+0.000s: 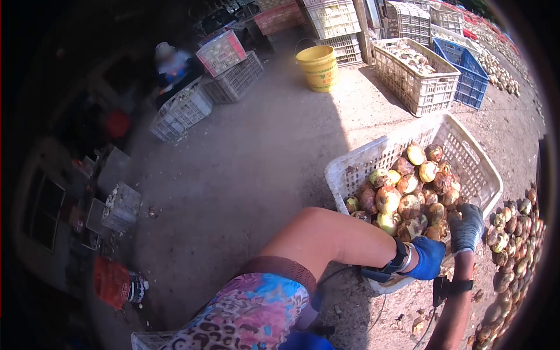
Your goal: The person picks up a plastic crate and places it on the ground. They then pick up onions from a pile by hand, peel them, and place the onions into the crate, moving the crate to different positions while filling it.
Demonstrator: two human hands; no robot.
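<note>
Onions [408, 203], brownish with peeling skins and some pale, lie heaped in a white perforated plastic crate [359, 158]. My left hand [429, 257], in a blue glove, is at the crate's near side, right by the onions. Its fingers look curled, and what they hold, if anything, is hidden. A grey glove covers my right hand [468, 228], which is bent over the onions at the crate's right end. Its fingers appear closed, with the tips out of sight among the onions. Straps and small devices sit on both wrists.
Many onions [513, 233] cover the ground at right. Beyond the crate stand a filled pale crate [417, 96], a blue crate [466, 76] and a yellow bucket [318, 69]. A person [170, 64] is by crates at the back left. A red container [111, 283] stands lower left.
</note>
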